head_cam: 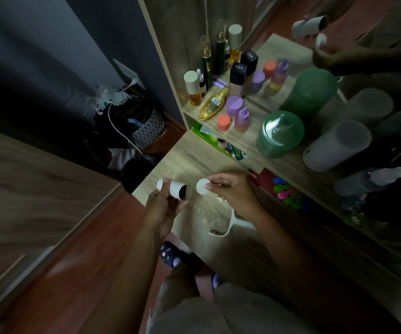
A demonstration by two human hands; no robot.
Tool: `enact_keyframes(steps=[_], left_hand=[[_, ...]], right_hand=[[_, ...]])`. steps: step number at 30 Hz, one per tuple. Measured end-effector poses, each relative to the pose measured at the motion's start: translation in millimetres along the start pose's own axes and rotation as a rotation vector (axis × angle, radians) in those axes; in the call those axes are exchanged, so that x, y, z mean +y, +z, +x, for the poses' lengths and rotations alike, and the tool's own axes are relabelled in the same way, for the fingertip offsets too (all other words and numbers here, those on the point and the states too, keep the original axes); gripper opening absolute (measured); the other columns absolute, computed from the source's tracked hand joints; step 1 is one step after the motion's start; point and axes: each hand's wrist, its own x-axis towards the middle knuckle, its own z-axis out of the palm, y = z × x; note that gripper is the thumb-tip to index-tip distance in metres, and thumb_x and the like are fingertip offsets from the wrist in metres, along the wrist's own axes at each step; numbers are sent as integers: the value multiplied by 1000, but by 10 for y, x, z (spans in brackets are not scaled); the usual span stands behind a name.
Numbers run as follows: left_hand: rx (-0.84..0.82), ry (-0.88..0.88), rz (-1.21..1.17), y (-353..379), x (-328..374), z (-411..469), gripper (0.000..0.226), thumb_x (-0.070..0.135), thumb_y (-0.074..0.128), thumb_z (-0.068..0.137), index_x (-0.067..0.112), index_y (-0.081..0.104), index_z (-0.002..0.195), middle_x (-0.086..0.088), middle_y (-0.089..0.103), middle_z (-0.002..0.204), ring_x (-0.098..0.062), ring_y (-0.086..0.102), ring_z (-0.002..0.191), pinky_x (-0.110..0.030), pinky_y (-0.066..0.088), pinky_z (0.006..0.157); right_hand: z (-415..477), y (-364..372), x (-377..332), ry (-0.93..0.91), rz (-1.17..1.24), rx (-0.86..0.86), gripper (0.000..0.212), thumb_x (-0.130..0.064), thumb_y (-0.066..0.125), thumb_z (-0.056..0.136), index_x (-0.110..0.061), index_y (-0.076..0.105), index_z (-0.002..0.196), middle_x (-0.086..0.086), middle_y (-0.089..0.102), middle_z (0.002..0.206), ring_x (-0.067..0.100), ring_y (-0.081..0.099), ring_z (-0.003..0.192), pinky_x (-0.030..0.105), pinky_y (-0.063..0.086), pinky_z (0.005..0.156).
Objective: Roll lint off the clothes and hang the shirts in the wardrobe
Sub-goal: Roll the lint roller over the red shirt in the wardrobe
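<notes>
My left hand [163,208] grips a white lint roll tube [179,189] with its dark open end facing right, held just above the wooden dressing table [189,160]. My right hand [230,191] pinches the head of the white lint roller, whose round white end disc [203,186] points at the tube's open end, a small gap apart. The roller's white handle [230,225] runs down under my right wrist to the table's front edge. No shirts are in view.
A shelf above the table carries several bottles, a gold bottle [212,103], a green jar [280,133] and a white cylindrical device [336,145], doubled in a mirror behind. Bags [144,131] lie on the floor at left beside a wooden wardrobe door [26,201].
</notes>
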Motion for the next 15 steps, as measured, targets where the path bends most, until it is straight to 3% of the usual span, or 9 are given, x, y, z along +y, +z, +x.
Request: enact_keyframes(steps=[5,10,12,15], left_hand=[[-17,13,20,15,-5,-30,50,38,58,100,3,52,135,-26,65,129,-34,69,112,-38,65,71],[-9,47,33,10,-8,-68,71,50,67,87,5,49,139,-25,67,126,-34,73,106,-37,63,69],[-12,64,53,-6,-17,-71,81,54,71,79,7,47,140,-23,68,125,-33,74,104,-37,62,70],[-24,81,65,-7,-21,-61,68,52,66,89,7,50,138,-24,68,124,-34,73,106,-38,62,71]], right_hand=[[-137,157,-111,-27,1,-63,15,-10,81,81,-9,73,94,2,78,86,4,60,63,16,43,49],[-187,236,-172,-50,-25,-73,19,-5,81,81,1,72,97,3,74,81,-5,63,58,8,43,50],[-206,254,-203,-77,-34,-67,18,-4,81,80,0,73,95,2,74,81,-4,65,60,8,44,52],[-219,263,-225,-124,-65,-41,15,-7,83,78,-7,75,91,3,77,85,8,73,73,16,54,63]])
